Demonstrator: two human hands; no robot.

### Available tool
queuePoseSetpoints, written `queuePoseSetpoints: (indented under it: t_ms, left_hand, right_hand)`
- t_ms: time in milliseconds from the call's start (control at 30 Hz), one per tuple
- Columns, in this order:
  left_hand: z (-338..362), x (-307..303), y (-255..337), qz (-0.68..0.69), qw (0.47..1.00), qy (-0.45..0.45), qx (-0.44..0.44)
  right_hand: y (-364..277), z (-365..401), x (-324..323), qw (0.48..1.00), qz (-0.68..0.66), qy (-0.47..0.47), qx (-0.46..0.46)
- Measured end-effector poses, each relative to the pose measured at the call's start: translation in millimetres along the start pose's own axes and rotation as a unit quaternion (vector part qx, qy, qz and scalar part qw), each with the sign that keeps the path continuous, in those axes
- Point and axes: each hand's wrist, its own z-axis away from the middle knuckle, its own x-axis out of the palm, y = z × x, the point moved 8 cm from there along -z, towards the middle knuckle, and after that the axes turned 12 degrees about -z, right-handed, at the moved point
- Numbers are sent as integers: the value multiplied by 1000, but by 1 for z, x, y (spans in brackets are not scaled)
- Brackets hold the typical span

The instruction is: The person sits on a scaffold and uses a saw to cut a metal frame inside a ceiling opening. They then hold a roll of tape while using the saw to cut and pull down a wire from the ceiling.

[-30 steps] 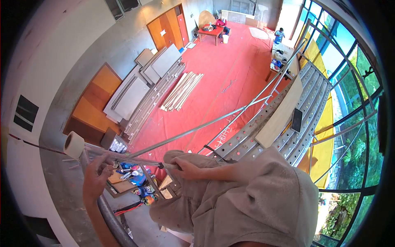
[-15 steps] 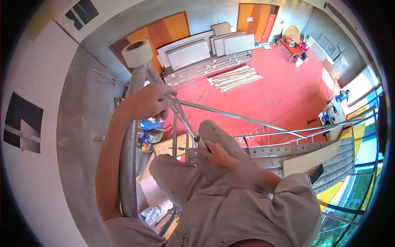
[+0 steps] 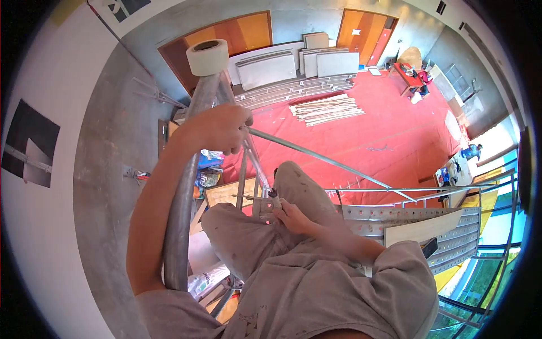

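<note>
My left hand [image 3: 221, 129] reaches over the thick grey scaffold pipe [image 3: 179, 226], its forearm along the pipe. Its fingers are curled downward near a diagonal brace; whether they pinch anything is hidden. On the pipe's upper end sits a roll of whitish tape [image 3: 207, 57]. Held low between my knees, my right hand [image 3: 292, 216] is closed around a short light-coloured handle with a dark tip [image 3: 274, 195], whose kind I cannot make out. My legs [image 3: 305, 192] are bent, in stained grey-brown trousers.
A perforated metal scaffold plank [image 3: 367, 212] lies to my right, bearing a pale board [image 3: 423, 227] and a dark flat object [image 3: 430, 248]. Thin metal rails [image 3: 327, 161] cross ahead. Far below are a red floor [image 3: 339, 144], stacked boards [image 3: 268, 70], wooden strips [image 3: 327, 109] and a person [image 3: 471, 151].
My view has shifted slightly. My left hand has turned, its fingers more curled and drawn together. My right hand has lowered a little, still around the handle, whose tip now points more upright.
</note>
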Motion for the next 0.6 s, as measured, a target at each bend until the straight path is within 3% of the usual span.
queuePoseSetpoints:
  t_ms: [33, 67, 133, 233, 367, 433, 533, 600]
  left_hand:
    - [-1, 1, 0, -25, 1000, -2, 0]
    - [-2, 1, 1, -50, 999, -5, 0]
    - [0, -4, 3, 24, 1000, 8, -10]
    - [1, -5, 0, 48, 998, 33, -6]
    - [-2, -6, -4, 62, 995, 75, -1]
    - [-3, -13, -4, -7, 993, 120, 4]
    - [-5, -19, -5, -79, 978, 191, 20]
    - [-6, -19, -6, -103, 970, 216, 36]
  right_hand:
    - [-7, 0, 0, 1000, 6, 9, -16]
    - [-4, 0, 0, 999, -15, 7, 38]
    - [4, 2, 1, 988, -57, 3, 144]
    - [18, -1, -4, 990, -36, 25, 136]
    - [8, 4, 3, 1000, 24, 7, -5]
    - [0, 3, 6, 994, 80, -22, -76]
    - [14, 1, 1, 1000, 18, 20, 3]
    - [11, 2, -1, 1000, 16, 17, 5]
